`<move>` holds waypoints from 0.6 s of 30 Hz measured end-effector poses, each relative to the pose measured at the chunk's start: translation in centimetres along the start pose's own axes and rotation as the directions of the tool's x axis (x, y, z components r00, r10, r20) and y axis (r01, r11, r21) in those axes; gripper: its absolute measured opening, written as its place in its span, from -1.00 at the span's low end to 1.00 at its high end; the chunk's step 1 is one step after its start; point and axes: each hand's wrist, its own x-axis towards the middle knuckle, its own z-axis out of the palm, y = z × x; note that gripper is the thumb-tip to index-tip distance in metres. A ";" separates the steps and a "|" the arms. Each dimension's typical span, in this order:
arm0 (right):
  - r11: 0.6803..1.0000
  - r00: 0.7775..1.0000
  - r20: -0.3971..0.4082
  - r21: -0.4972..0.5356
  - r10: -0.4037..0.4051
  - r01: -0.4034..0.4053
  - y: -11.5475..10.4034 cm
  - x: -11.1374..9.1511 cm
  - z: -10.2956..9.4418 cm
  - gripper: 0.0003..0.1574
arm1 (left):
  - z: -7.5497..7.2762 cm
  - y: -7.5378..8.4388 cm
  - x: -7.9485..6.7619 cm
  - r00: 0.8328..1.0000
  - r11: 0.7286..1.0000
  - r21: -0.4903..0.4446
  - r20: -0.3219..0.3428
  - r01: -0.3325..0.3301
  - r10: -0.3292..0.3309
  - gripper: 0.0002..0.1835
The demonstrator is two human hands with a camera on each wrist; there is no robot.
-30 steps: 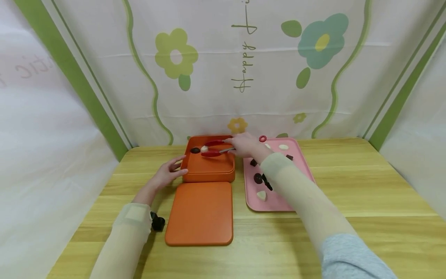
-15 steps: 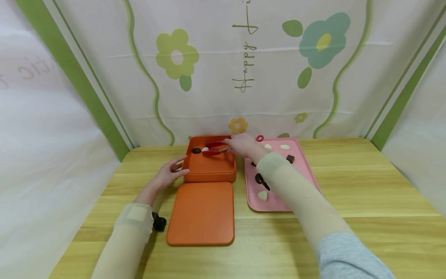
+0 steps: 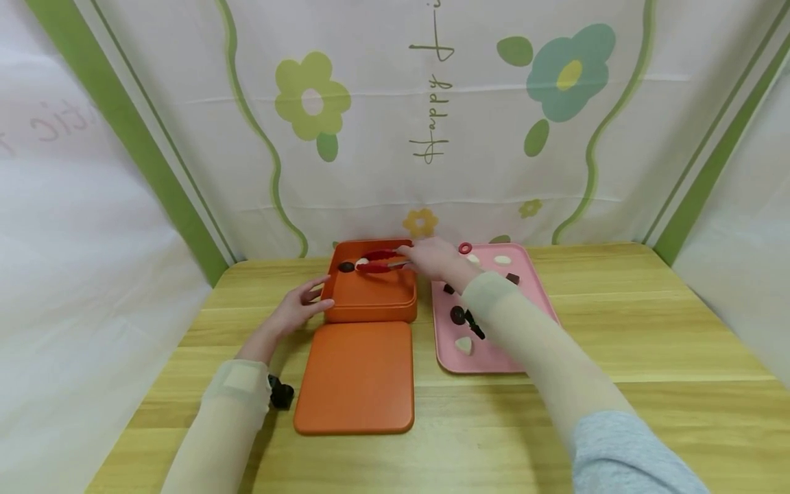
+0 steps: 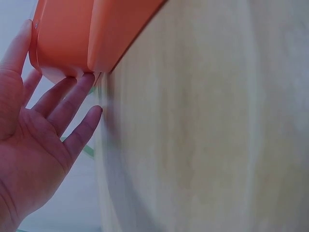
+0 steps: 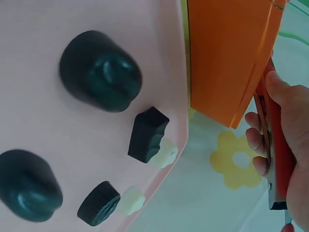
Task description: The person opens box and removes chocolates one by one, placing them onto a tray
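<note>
In the head view, my right hand (image 3: 435,262) grips a pair of red and metal tongs (image 3: 376,267) reaching into the orange box (image 3: 370,314). The tips are at a small white piece (image 3: 361,263) on the box floor; whether they clasp it is hard to tell. A dark oval piece, like a chocolate (image 3: 346,267), lies just left of it. My left hand (image 3: 295,312) rests against the box's left side with fingers extended, and its fingertips touch the orange wall (image 4: 65,38) in the left wrist view. The right wrist view shows fingers curled around the tongs' handle (image 5: 277,140).
A pink tray (image 3: 446,360) to the right bears several dark and white pieces, such as a white one (image 3: 464,345) and a dark block (image 3: 512,278). My right forearm covers part of it. The orange lid (image 3: 354,381) lies flat before the box. A fabric wall stands behind.
The near arm of the tongs has shifted slightly toward the far arm, so the tongs are a little narrower. My left hand keeps its place on the box.
</note>
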 end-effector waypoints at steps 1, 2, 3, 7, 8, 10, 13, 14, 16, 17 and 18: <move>1.000 1.000 -0.006 0.006 0.001 -0.001 0.1 -0.2 0.0 -0.50 | 0.0 0.0 0.0 1.000 1.000 -0.001 0.002 -0.001 0.001 -0.25; 1.000 1.000 -0.012 0.013 0.001 -0.001 0.2 -0.4 0.0 -0.50 | 0.0 0.0 0.0 1.000 1.000 -0.001 0.003 -0.001 0.001 -0.25; 1.000 1.000 -0.019 0.019 -0.002 0.003 0.3 -0.6 -0.1 -0.49 | 0.0 0.1 0.0 1.000 1.000 -0.003 0.003 -0.001 0.001 -0.25; 1.000 0.998 -0.059 0.022 -0.019 0.020 0.6 -1.3 -0.4 -0.46 | -0.2 0.2 0.0 1.000 1.000 -0.006 0.000 0.007 -0.007 -0.25; 0.999 0.998 -0.065 0.023 -0.022 0.024 0.6 -1.4 -0.5 -0.45 | -0.2 0.2 -0.1 1.000 1.000 -0.005 -0.002 0.010 -0.010 -0.25; 0.999 0.996 -0.078 0.023 -0.031 0.033 0.7 -1.7 -0.7 -0.45 | -0.2 0.2 -0.1 1.000 1.000 -0.002 0.001 0.014 -0.014 -0.24; 0.999 0.996 -0.079 0.030 -0.043 0.045 0.8 -2.3 -1.0 -0.44 | -0.2 0.3 -0.1 1.000 1.000 0.010 0.007 0.013 -0.013 -0.23; 0.998 0.996 -0.080 0.030 -0.049 0.051 0.8 -2.5 -1.1 -0.43 | -0.1 0.3 -0.1 1.000 1.000 0.011 0.007 0.016 -0.016 -0.23; 0.997 0.993 -0.093 0.032 -0.067 0.070 0.8 -3.0 -1.4 -0.43 | 0.0 0.3 -0.1 1.000 1.000 0.016 0.009 0.018 -0.018 -0.23; 0.996 0.992 -0.102 0.032 -0.074 0.078 0.7 -3.3 -1.6 -0.44 | 0.0 0.4 -0.2 1.000 1.000 0.018 0.010 0.019 -0.019 -0.22; 0.995 0.990 -0.115 0.033 -0.085 0.089 0.7 -3.6 -1.8 -0.44 | 0.0 0.4 -0.2 1.000 1.000 0.016 0.011 0.021 -0.021 -0.23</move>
